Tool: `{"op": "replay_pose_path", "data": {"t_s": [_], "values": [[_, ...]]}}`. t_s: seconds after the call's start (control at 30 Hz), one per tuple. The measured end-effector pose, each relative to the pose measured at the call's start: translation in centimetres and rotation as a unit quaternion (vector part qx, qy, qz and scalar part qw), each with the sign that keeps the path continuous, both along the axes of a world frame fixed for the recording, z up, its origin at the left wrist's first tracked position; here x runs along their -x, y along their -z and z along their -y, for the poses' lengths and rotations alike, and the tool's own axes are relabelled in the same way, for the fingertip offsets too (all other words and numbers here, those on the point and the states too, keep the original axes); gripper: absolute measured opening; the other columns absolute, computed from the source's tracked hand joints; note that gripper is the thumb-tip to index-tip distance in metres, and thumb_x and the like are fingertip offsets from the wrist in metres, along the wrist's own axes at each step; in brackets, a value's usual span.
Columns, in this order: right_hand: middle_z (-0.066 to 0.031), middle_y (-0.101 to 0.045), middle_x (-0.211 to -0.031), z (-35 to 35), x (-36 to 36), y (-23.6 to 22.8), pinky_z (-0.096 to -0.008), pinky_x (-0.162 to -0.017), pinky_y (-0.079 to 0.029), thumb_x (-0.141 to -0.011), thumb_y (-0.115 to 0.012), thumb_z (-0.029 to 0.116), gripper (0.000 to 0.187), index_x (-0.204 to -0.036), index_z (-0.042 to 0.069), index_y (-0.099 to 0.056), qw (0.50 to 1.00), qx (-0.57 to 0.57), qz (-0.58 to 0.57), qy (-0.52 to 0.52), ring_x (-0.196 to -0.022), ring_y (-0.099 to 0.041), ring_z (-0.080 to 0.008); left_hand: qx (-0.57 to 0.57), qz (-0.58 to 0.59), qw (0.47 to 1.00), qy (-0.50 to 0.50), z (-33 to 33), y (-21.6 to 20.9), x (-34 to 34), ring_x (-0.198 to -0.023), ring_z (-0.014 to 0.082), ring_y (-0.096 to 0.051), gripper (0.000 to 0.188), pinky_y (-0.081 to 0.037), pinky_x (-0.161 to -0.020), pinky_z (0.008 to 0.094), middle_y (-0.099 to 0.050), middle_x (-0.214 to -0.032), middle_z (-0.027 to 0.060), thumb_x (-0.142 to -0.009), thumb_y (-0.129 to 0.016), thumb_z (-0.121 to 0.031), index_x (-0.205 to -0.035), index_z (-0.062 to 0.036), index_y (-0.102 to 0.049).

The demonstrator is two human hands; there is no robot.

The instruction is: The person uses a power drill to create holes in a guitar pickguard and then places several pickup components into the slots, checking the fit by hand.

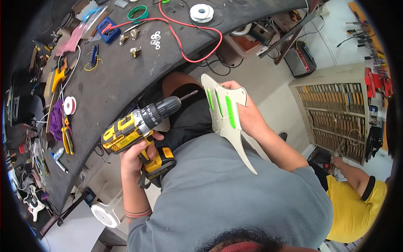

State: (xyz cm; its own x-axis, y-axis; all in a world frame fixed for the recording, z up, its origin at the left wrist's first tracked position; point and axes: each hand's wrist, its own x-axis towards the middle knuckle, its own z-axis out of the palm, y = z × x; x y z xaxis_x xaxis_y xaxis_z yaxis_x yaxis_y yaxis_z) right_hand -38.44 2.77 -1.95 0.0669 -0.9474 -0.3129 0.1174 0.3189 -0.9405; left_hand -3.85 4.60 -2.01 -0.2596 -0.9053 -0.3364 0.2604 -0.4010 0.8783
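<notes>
My left hand (pixel 136 155) grips the handle of a yellow and black cordless drill (pixel 126 132). From its black chuck a short screwdriver bit (pixel 189 95) points right, its tip just short of the plate's left edge. My right hand (pixel 252 115) holds a cream guitar pickguard (pixel 223 130) from its right side, with most of the fingers hidden behind it. The pickguard is tilted in front of my body, and its long thin tail points down. Bright green pieces (pixel 230 110) show in its slots, and small screws stick out beside some of them.
A dark workbench (pixel 113 75) curves along the left and top. It carries a red cable (pixel 178 38), white washers (pixel 155 40), a white spool (pixel 201 13), pliers (pixel 67 136) and small metal parts. At right stand a tool cabinet (pixel 333 80) and a person in yellow (pixel 352 206).
</notes>
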Motion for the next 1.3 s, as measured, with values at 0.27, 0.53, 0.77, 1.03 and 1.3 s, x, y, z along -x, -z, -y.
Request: {"op": "replay_pose_path", "data": {"t_s": [0.27,0.53,0.77,1.03,1.3], "values": [[0.0003,-0.066,-0.098,0.0,-0.7,-0.2,-0.0257,-0.078,-0.053,-0.116,-0.047,0.017,0.021,-0.125,0.003,-0.060,1.000,0.006,-0.009,-0.008,-0.087,-0.062,-0.0056,-0.004,-0.033,0.999,0.033,0.7,0.1,0.3,-0.058,0.0146,-0.063,0.051,-0.053,-0.054,0.0283,-0.077,-0.105,0.0233,-0.086,-0.074,-0.024,-0.129,0.0030,-0.067],[-0.0003,-0.066,-0.099,-0.1,-1.0,-0.4,-0.0263,-0.078,-0.053,-0.116,-0.048,0.019,0.022,-0.126,0.003,-0.060,1.000,0.010,-0.027,-0.011,-0.088,-0.063,-0.0066,-0.011,-0.060,0.997,0.046,0.9,0.7,0.1,-0.059,0.0139,-0.063,0.050,-0.054,-0.057,0.0286,-0.078,-0.107,0.0228,-0.086,-0.075,-0.022,-0.130,0.0023,-0.067],[-0.0008,-0.067,-0.100,-0.1,-1.2,-0.3,-0.0267,-0.078,-0.054,-0.116,-0.048,0.019,0.022,-0.127,0.003,-0.059,0.999,0.012,-0.031,-0.017,-0.088,-0.063,-0.0070,-0.011,-0.057,0.997,0.045,1.0,1.0,0.0,-0.058,0.0140,-0.062,0.052,-0.053,-0.056,0.0290,-0.078,-0.106,0.0240,-0.086,-0.074,-0.022,-0.132,0.0029,-0.066],[-0.0014,-0.066,-0.101,-0.1,-0.8,-0.2,-0.0268,-0.079,-0.054,-0.116,-0.047,0.018,0.022,-0.127,0.003,-0.059,0.999,0.008,-0.041,-0.014,-0.090,-0.063,-0.0070,-0.016,-0.070,0.997,0.036,0.8,1.0,0.1,-0.059,0.0146,-0.063,0.051,-0.055,-0.057,0.0289,-0.077,-0.106,0.0247,-0.087,-0.073,-0.020,-0.132,0.0031,-0.066],[0.0000,-0.068,-0.108,-0.1,-0.7,-0.2,-0.0227,-0.082,-0.053,-0.108,-0.062,0.012,0.022,-0.128,0.002,-0.058,1.000,-0.007,-0.013,-0.015,-0.095,-0.064,-0.0036,-0.014,-0.067,0.997,0.040,0.9,0.9,0.2,-0.058,0.0144,-0.063,0.051,-0.054,-0.056,0.0287,-0.077,-0.106,0.0248,-0.087,-0.074,-0.021,-0.132,0.0037,-0.066]]}}
